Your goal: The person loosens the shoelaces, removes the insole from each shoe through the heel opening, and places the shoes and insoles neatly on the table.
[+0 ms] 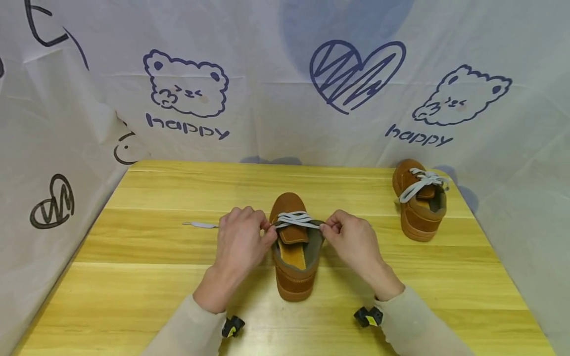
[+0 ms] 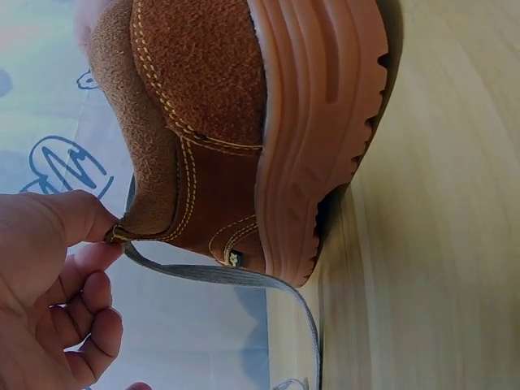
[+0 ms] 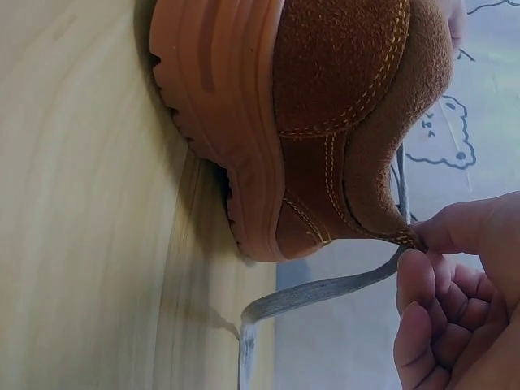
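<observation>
A white sheet (image 1: 267,133) fills the top and both sides of the frame, drawn with bear faces, the word "happy" and a scribbled heart (image 1: 357,76). Below it spreads a yellowish wooden table (image 1: 147,287). My pale sleeves (image 1: 189,329) enter from the bottom edge. A brown shoe (image 1: 292,236) stands upright at the centre of the frame, toe toward the top, heel toward me. A second shoe (image 1: 417,217), also brown with white laces, stands at the right of the frame. My left hand (image 1: 240,242) pinches the left upper edge of the central shoe's opening between thumb and fingertip; my right hand (image 1: 357,247) pinches the right edge likewise. Small black devices (image 1: 368,317) sit at both wrists. Smallest, a white lace (image 1: 295,218) crosses above the tongue, and one end (image 1: 202,225) lies left of my left hand.
</observation>
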The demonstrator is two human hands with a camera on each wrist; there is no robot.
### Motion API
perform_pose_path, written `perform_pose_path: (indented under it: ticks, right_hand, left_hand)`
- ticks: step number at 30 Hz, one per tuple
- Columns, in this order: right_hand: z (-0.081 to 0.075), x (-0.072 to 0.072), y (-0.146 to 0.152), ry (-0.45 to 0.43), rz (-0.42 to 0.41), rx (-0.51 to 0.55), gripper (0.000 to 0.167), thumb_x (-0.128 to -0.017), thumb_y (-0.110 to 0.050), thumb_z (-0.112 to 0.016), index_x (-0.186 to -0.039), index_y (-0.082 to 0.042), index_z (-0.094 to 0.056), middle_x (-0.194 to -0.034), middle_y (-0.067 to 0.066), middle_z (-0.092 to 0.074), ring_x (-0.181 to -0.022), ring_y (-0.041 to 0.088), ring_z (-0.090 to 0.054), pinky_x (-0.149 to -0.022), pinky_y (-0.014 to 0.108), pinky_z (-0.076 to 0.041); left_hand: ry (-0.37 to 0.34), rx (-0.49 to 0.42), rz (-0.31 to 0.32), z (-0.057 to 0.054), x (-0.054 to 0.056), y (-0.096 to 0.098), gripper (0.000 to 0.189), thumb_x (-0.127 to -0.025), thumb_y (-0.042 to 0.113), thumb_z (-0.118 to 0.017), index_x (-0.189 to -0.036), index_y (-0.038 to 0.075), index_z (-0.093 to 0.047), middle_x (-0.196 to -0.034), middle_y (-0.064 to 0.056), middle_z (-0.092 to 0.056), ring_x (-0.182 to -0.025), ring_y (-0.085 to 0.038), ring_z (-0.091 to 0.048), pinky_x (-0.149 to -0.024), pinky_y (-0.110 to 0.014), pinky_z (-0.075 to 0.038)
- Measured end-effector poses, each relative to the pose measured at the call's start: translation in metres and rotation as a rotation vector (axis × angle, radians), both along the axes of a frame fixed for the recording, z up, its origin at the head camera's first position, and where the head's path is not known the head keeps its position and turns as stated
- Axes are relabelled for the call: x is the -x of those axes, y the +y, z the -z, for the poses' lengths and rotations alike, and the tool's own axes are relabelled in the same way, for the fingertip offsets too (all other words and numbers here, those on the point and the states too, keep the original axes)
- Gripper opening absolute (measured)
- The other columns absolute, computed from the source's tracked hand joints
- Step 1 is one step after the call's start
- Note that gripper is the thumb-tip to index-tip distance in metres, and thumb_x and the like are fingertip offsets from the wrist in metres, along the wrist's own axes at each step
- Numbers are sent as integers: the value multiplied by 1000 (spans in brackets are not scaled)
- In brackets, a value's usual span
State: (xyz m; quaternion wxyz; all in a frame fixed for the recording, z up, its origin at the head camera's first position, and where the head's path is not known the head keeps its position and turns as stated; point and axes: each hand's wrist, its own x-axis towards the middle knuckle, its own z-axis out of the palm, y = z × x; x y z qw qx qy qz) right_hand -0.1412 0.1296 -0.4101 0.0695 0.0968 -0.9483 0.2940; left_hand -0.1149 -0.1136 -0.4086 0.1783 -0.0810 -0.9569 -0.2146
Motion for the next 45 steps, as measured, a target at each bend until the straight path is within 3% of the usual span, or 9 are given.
perform_pose_path:
  ticks: [6,10,16,21,45]
  right_hand:
    - [3,-1,1,5,-5,24,16,-97,-25,-76,-86,-15,-69,-72,-4,-63,-60,13,-53,-60,33,-44]
    - [6,-3,3,23,-8,39,17,-97,-24,-76,-85,-15,-68,-69,-4,-61,-60,12,-52,-62,34,-45]
    - [8,-4,2,36,-25,58,18,-97,-23,-77,-84,-15,-69,-67,-4,-60,-59,11,-51,-59,31,-43]
    - [7,-6,-1,26,-34,65,18,-96,-23,-79,-83,-14,-69,-67,-4,-61,-57,10,-50,-56,28,-41]
    - [10,-10,1,-9,-21,44,18,-95,-22,-78,-83,-16,-65,-71,-5,-60,-61,11,-51,-62,32,-44]
  left_hand:
    - [-33,-11,-9,-1,0,3,16,-87,19,-78,-78,18,-65,-77,2,-59,-79,-25,-52,-82,-48,-48]
    - [-13,5,-4,-1,-1,9,18,-88,21,-79,-78,17,-65,-77,2,-60,-75,-25,-52,-72,-43,-48]
    - [38,11,0,2,-1,14,27,-89,28,-84,-75,16,-63,-74,1,-56,-70,-23,-47,-67,-37,-43]
    - [21,2,14,5,-3,19,29,-88,29,-84,-78,16,-60,-74,1,-55,-70,-22,-46,-63,-33,-39]
    - [-108,-85,6,7,-6,9,23,-92,23,-74,-81,17,-54,-69,4,-52,-70,-21,-47,-68,-37,-40]
